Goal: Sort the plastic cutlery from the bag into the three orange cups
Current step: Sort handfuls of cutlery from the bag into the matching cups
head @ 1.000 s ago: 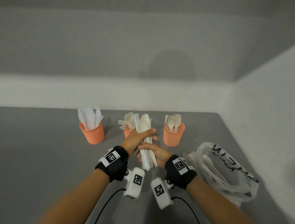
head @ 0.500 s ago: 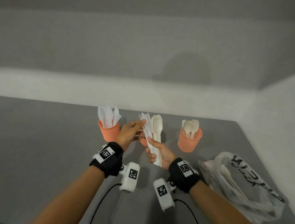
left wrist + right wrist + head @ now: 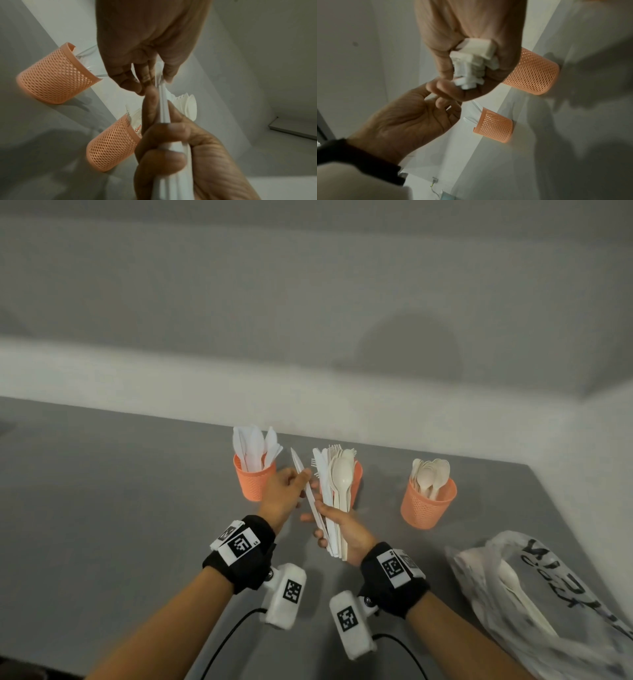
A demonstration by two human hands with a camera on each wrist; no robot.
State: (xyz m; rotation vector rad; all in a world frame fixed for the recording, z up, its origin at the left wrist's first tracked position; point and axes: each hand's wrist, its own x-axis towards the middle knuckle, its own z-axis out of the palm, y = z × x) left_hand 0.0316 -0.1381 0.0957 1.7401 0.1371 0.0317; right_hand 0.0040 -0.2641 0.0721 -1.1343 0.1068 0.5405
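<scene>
One white knife (image 3: 303, 487) is what you are working free just now: your left hand (image 3: 284, 497) pinches it between thumb and fingertips, blade end tilted up and away, its lower handle still lying against the bundle of cutlery (image 3: 337, 501) that your right hand (image 3: 346, 530) has its fingers wrapped round. That bundle stands roughly upright above the table (image 3: 102, 508), in front of the middle cup (image 3: 356, 477), and it mixes knives, forks and a spoon whose bowl faces you. I judge this to be the separating step, with the drop not yet made. The knife's home looks to be the left cup (image 3: 253, 482), which already holds white knives and sits just beside your left hand; the right cup (image 3: 428, 503) holds spoons, and the middle one shows fork tines behind the bundle. Next, draw the knife clear of your right fingers without dragging its neighbours out, carry it the short way left, and let it down handle first. Keep the right hand's grip firm so the rest does not fan apart. The bag (image 3: 548, 594) at your right still shows at least one piece inside, so more sorting remains.
</scene>
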